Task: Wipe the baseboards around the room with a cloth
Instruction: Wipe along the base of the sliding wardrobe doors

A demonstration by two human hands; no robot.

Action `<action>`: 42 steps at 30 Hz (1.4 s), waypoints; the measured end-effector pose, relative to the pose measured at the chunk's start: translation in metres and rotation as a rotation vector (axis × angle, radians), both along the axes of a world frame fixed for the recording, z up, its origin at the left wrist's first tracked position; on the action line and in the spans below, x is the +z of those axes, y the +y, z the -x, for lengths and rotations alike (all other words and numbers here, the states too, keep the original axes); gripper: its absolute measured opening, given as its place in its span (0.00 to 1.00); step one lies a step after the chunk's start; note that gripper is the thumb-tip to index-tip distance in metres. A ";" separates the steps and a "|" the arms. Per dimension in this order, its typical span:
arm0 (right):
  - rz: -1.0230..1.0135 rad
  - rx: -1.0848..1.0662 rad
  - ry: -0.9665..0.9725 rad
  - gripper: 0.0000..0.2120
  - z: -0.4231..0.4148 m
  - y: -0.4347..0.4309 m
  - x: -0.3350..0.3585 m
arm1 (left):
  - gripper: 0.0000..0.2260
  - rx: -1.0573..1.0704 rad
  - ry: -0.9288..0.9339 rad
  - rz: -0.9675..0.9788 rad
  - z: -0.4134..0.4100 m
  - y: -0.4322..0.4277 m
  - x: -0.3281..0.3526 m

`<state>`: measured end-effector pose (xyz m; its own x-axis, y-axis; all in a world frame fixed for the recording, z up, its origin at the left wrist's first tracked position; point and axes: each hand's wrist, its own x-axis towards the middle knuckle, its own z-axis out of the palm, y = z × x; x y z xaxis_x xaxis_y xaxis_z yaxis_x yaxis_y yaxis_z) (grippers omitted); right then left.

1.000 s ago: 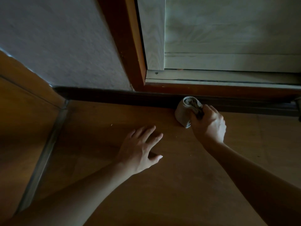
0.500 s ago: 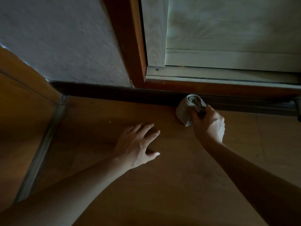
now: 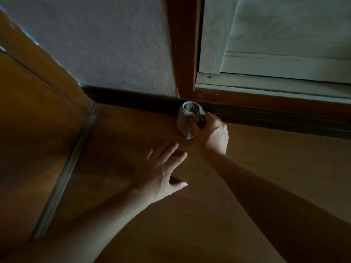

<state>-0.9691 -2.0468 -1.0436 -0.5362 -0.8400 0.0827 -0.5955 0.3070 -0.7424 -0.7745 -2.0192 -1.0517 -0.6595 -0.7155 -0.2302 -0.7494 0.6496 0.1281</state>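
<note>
Our right hand (image 3: pixel 212 133) is curled around a bunched grey cloth (image 3: pixel 187 118), with the fingers wrapped over its folds and the knuckles facing up. We hold the wad against the dark baseboard (image 3: pixel 133 100), and its lower end touches the wooden floor (image 3: pixel 190 215). The cloth meets the baseboard right at the foot of the reddish-brown door post (image 3: pixel 182 44).

Our left hand (image 3: pixel 161 173) lies palm down on the floor, fingers straight and fanned apart, thumb out to the side. It holds nothing, and it sits near the cloth but apart from it, closer to us. Both forearms are bare and reach in from the bottom edge.

Above the baseboard on the left rises a pale textured wall (image 3: pixel 114 44). Right of the post we see a whitish wood-grain door panel (image 3: pixel 284 31), and a dark sill (image 3: pixel 284 118) runs along the floor below it. From the corner at the left end of the baseboard, a dull metal strip (image 3: pixel 66 173) crosses the floor toward the lower left. The light is dim throughout.
</note>
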 end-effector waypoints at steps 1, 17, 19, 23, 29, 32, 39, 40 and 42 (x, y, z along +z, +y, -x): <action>0.006 -0.005 0.017 0.14 0.003 0.001 0.000 | 0.39 0.004 -0.001 -0.006 0.000 0.000 0.000; -0.013 0.015 0.084 0.11 0.015 0.008 0.006 | 0.40 0.041 -0.006 -0.031 0.005 -0.002 0.007; -0.029 0.019 0.117 0.12 0.029 0.015 0.010 | 0.39 0.057 0.027 -0.042 0.012 -0.002 0.008; -0.088 -0.004 0.240 0.15 0.075 0.039 0.021 | 0.38 -0.021 0.104 -0.055 0.044 0.002 0.003; -0.154 -0.171 0.228 0.15 0.139 0.081 0.022 | 0.37 -0.228 0.085 -0.009 0.094 -0.001 0.005; -0.196 -0.260 0.197 0.15 0.169 0.102 0.017 | 0.37 -0.250 0.057 -0.075 0.095 -0.003 0.002; -0.117 -0.245 0.192 0.17 0.196 0.113 0.010 | 0.37 -0.260 0.005 -0.085 0.102 -0.001 0.003; -0.105 -0.252 0.175 0.18 0.192 0.112 0.007 | 0.37 -0.259 -0.011 -0.092 0.103 0.000 0.004; -0.090 -0.264 0.144 0.19 0.184 0.109 0.002 | 0.37 -0.243 -0.017 -0.113 0.102 0.003 0.007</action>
